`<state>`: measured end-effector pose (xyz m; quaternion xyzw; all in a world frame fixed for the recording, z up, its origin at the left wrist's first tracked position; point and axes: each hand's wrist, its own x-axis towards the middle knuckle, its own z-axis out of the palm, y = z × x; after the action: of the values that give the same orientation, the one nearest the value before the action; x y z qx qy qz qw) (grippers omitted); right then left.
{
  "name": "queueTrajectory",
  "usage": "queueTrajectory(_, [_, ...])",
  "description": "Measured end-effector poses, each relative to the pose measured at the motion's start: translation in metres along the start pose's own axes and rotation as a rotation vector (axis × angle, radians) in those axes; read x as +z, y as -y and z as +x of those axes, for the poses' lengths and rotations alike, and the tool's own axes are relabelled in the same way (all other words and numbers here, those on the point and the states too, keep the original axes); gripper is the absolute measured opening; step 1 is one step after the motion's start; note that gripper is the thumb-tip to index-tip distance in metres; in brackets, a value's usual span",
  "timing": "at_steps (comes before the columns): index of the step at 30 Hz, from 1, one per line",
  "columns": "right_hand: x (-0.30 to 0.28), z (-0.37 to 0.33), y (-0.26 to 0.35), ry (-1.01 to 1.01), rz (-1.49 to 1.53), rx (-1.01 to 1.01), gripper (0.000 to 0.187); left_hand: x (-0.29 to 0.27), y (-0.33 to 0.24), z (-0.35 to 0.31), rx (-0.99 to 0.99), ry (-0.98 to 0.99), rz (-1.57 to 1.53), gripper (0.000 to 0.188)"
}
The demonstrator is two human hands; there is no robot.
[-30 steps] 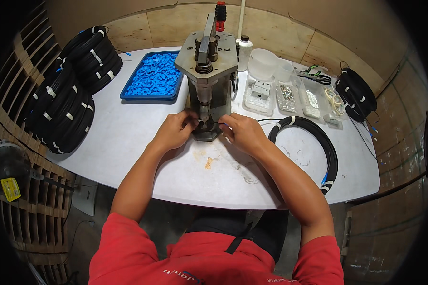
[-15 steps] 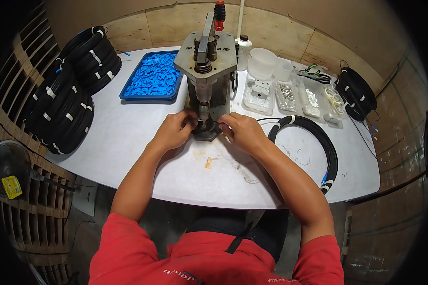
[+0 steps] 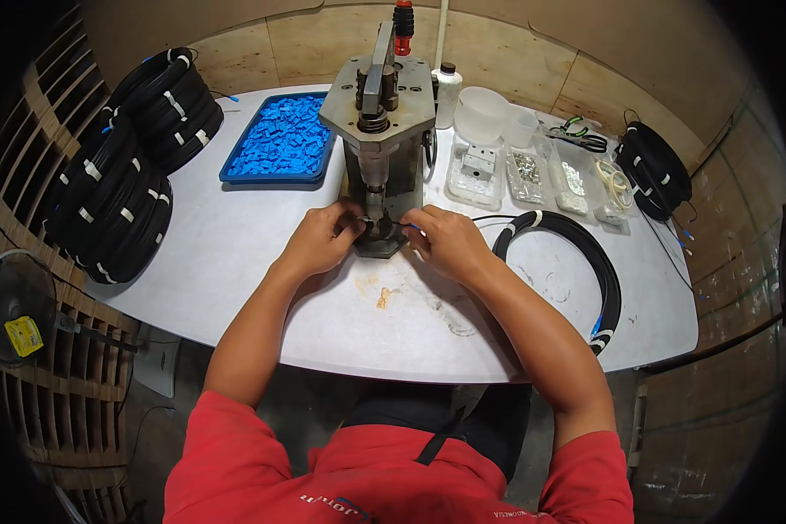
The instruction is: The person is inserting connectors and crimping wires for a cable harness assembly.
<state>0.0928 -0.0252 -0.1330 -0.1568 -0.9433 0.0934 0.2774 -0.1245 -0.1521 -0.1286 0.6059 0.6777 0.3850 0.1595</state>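
A metal bench press (image 3: 377, 113) stands at the middle of the table, its ram lowered toward a small die at the base. My left hand (image 3: 323, 237) is closed in a pinch at the left side of the die; what its fingertips hold is too small to make out. On the right side of the die, my right hand (image 3: 444, 240) is closed on the end of a black cable (image 3: 489, 217), with a bit of blue showing at the fingers. The cable runs back to a black cable coil (image 3: 611, 272) bound with white ties. My fingers hide the cable's tip.
A dark blue tray (image 3: 275, 182) of small blue parts sits left of the press. Stacked cable coils (image 3: 113, 201) stand at far left, another coil (image 3: 659, 175) at far right. Clear containers (image 3: 526, 179) of small parts, a white tub (image 3: 480, 115) and a bottle (image 3: 446, 98) fill the back right.
Almost nothing differs. Both hands stay at the press die in the same grip, with only a slight shift of view.
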Motion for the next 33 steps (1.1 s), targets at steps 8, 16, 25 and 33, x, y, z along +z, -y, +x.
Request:
queueTrajectory(8, [-0.0002, 0.0003, -0.0002, -0.002, -0.001, -0.001, 0.011, 0.0019, 0.0030, 0.0003, 0.027, -0.021, -0.007, 0.022])
queueTrajectory(16, [0.0004, 0.0000, -0.0010, -0.010, 0.004, -0.004, 0.011, 0.0011, -0.0006, 0.0000, 0.038, -0.029, 0.006, 0.022])
queueTrajectory(25, [-0.0019, 0.0010, 0.0018, -0.001, 0.006, 0.003, 0.011, 0.0031, 0.0064, 0.0006, 0.052, -0.033, -0.028, 0.022])
queueTrajectory(33, [-0.0013, 0.0001, 0.0007, 0.003, 0.011, 0.012, 0.012, 0.0030, 0.0066, 0.0009, 0.045, -0.025, -0.012, 0.022])
